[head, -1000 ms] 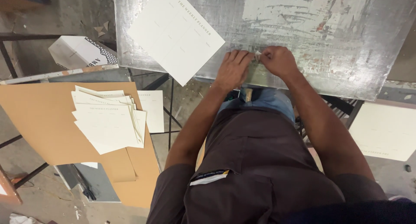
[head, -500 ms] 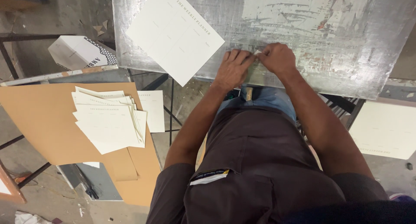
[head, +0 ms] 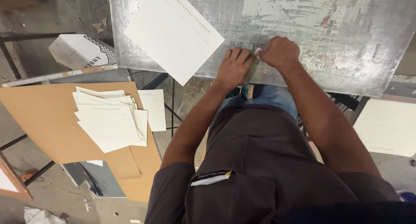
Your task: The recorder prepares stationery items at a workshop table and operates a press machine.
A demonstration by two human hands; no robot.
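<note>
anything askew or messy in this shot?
The printed sheet lies skewed on the scuffed metal table, one corner overhanging its near edge. The paper stack on the brown board is fanned unevenly.

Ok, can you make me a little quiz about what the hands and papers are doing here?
1. True or false: the left hand lies flat on the metal table.
2. Where does the stack of sheets lie? A) on the brown board B) on the metal table C) on the white box
3. Fill in: the right hand is closed into a loose ____ near the table's edge.

Key
1. True. It presses palm down beside the right hand.
2. A. One single printed sheet lies on the metal table.
3. Fist. It seems to pinch something small; what it is cannot be told.
</note>
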